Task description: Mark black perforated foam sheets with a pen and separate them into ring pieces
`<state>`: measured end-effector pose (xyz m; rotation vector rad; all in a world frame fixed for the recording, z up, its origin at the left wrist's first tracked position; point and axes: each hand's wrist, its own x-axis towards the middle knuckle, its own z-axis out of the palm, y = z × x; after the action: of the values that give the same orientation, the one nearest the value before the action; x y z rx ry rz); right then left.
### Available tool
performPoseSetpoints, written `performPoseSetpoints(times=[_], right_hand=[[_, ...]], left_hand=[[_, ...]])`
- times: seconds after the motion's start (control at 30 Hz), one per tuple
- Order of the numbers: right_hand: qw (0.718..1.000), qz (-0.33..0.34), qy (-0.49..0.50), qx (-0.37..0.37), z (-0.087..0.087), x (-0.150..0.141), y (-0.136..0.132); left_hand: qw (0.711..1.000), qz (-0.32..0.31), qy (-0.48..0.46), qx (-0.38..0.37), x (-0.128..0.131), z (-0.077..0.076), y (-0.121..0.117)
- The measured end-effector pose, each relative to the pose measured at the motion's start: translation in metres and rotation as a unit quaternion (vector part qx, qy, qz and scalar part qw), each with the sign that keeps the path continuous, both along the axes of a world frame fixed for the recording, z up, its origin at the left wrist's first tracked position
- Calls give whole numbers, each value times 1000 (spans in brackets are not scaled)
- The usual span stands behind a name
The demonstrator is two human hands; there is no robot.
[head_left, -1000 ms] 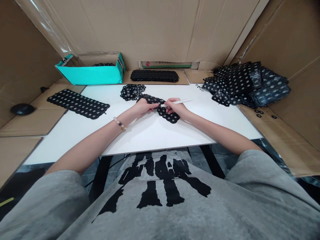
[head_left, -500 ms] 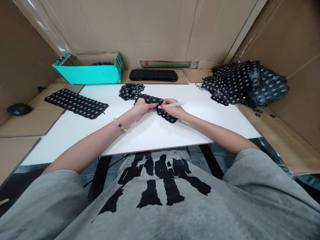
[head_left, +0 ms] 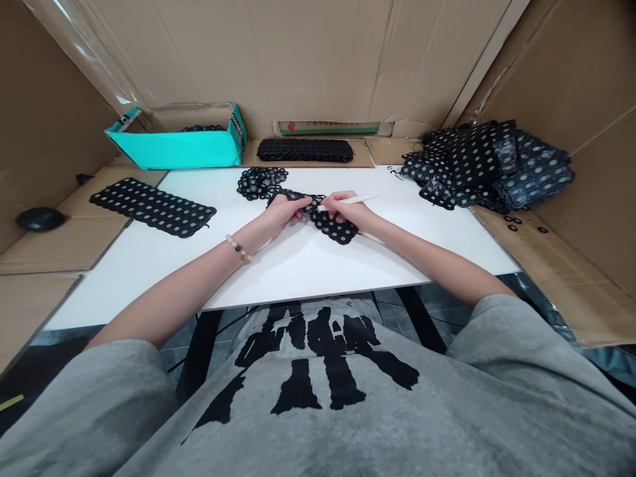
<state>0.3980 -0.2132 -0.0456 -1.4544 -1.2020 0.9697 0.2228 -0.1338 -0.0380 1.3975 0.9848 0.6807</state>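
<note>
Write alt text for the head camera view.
Two bare hands work on a black perforated strip on a white table: the left hand holds the strip, the right hand grips a white pen. More black perforated sheets lie around, beside a teal box.

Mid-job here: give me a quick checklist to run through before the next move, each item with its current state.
Left hand gripping the black perforated piece: ok.
Right hand holding the white pen-like tool: ok.
Tool's tip touching the piece: cannot tell, fingers hide it.
Flat perforated sheet lying flat on the white table: ok.
Small black rings kept on the table: not ok, they lie on the cardboard beside it.
</note>
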Motion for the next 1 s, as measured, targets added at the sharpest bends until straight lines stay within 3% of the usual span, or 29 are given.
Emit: performPoseSetpoints(times=[0.13,0.23,0.33,0.53,0.67,1.0], right_hand=[[991,-47,126,-21,9,14,4],[978,-18,198,-68,11,16,3],[972,-1,224,-64,10,14,1],[978,0,203,-37,13,6,-3],[985,-7,167,-30,13,2,-4],[994,-16,101,-27,5,2,-2]], left_hand=[[998,-4,-48,-39,1,2,0],[996,-25,-80,-38,1,1,1],[996,-62,-62,0,-1,-3,2],[994,-74,30,78,-4,-18,7],[997,-57,-8,48,-3,-22,8],[998,-64,-8,1,-1,-14,11]])
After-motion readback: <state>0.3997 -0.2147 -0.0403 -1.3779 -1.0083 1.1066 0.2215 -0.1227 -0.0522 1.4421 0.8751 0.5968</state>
